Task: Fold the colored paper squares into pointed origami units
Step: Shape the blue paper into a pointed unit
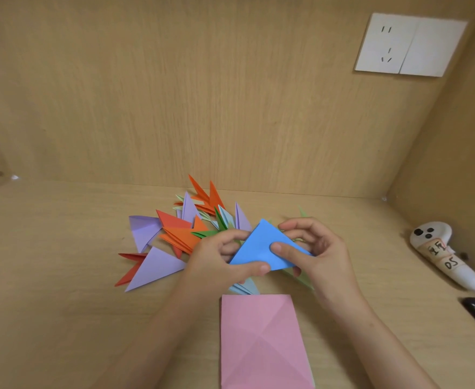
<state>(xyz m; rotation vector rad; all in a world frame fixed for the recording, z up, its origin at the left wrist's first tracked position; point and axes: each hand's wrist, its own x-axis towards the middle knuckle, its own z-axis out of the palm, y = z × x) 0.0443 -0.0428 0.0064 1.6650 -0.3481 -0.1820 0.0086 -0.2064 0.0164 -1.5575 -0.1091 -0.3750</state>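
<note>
Your left hand [219, 256] and right hand [321, 248] are bare, with short, plain fingernails [276, 247]; your left forearm [152, 332] and right forearm [376, 332] show bare all the way up.

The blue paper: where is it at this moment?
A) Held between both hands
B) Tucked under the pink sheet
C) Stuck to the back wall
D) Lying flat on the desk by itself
A: the blue paper is pinched by the left hand and the right hand, with both thumbs pressed on its face.
</note>
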